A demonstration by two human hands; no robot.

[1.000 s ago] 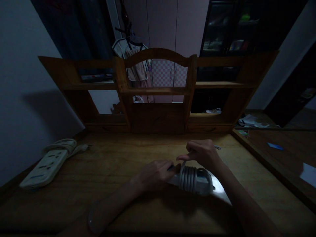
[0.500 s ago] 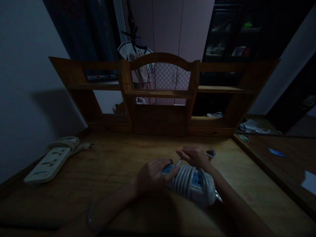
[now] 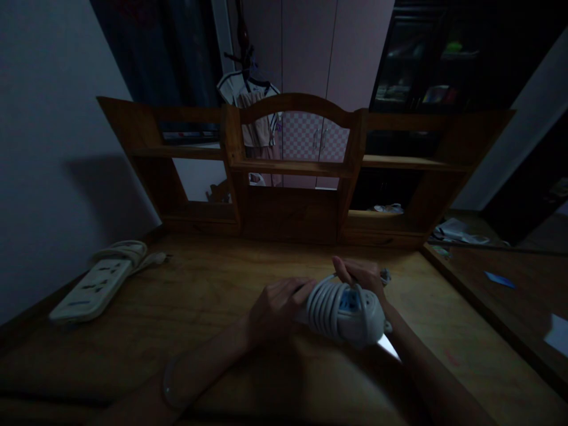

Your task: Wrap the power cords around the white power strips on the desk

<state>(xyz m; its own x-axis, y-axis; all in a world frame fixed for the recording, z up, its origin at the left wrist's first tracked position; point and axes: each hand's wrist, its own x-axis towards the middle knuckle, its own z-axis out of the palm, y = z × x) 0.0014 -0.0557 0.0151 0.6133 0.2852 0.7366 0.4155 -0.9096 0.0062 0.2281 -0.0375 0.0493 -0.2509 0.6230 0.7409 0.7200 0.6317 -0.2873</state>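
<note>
A white power strip [image 3: 361,324] with blue socket faces is tilted above the desk, its cord wound round it in several turns. My left hand [image 3: 279,307] is closed round its left end and covers that end. Behind the strip, my right hand [image 3: 361,275] is closed on the loose stretch of the cord [image 3: 327,278]. The cord's plug [image 3: 385,276] shows just to the right of that hand. A bright white patch [image 3: 389,348] lies below the strip; I cannot tell what it is.
Another white power strip [image 3: 95,287], its cord looped at the far end, lies at the desk's left. A wooden shelf unit [image 3: 290,213] stands along the back. Beyond the desk's right edge are a blue card [image 3: 500,279] and white paper [image 3: 558,334].
My right hand has carried the loose cord round behind the strip, and the strip has turned and risen slightly. The left-end socket is now covered. The view has shifted a little.
</note>
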